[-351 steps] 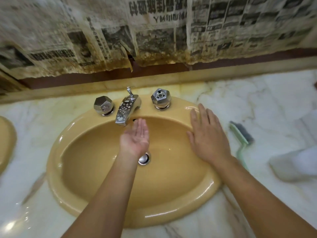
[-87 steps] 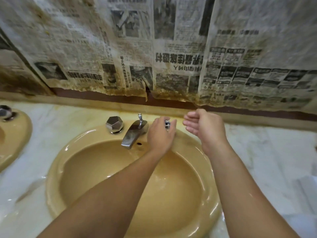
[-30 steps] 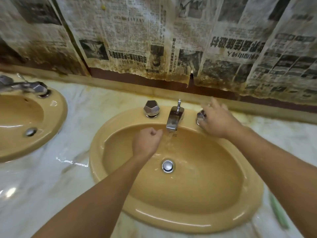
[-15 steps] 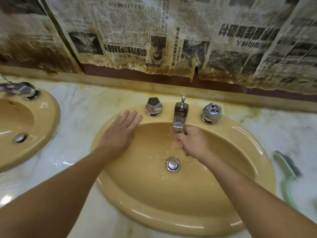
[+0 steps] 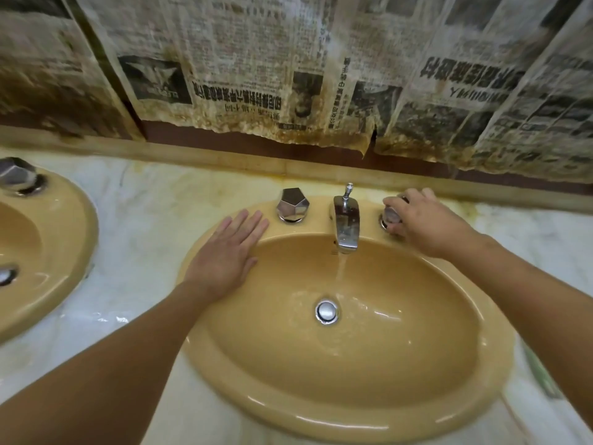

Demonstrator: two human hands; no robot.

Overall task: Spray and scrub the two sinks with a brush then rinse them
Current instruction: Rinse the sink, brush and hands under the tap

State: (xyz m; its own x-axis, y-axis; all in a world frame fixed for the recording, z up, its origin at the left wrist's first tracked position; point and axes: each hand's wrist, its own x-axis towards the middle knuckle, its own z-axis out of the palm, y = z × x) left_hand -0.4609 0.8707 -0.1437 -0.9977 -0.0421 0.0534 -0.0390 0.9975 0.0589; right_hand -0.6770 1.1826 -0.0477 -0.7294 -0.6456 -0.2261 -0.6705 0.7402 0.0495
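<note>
Water runs into the sink (image 5: pixel 475 374); my right hand (image 5: pixel 420 224) fingers grip the knob (image 5: pixel 392 215), left hand (image 5: pixel 226 255) flat beside, fingers straight on the rim.

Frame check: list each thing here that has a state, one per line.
Faucet: running into the sink.
Drain stopper: cannot tell.
Right knob: gripped by right hand.
Left knob: untouched.
Left hand: flat on sink rim.
</note>
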